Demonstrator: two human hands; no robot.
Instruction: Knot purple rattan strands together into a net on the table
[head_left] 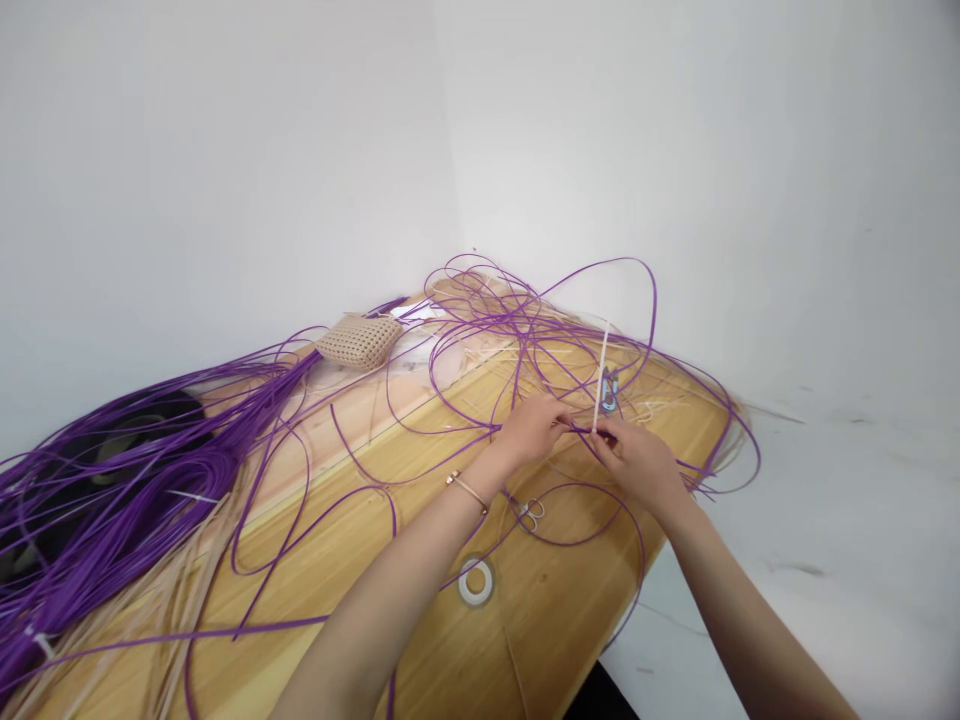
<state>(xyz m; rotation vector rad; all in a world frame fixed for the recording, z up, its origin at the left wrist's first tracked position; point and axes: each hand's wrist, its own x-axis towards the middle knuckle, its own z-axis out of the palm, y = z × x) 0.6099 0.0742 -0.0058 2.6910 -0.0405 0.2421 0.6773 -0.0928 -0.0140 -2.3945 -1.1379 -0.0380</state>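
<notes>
Both my hands work close together over the far part of a wooden table (525, 640). My left hand (534, 428) pinches a purple strand (577, 428) that runs across to my right hand (636, 460), which grips the same strand together with the foot of a white strip (602, 375) standing upright. A small blue object (609, 392) sits just behind the strip; what it is I cannot tell. Loose purple strands (525, 320) loop all around the hands. A thin bracelet is on my left wrist.
A thick bundle of purple strands (112, 470) and pale cane strips (150, 600) lies at the left. A woven beige pouch (361, 340) rests at the back. Small scissors (529, 514) and a tape roll (476, 580) lie near my left forearm. White walls close in behind.
</notes>
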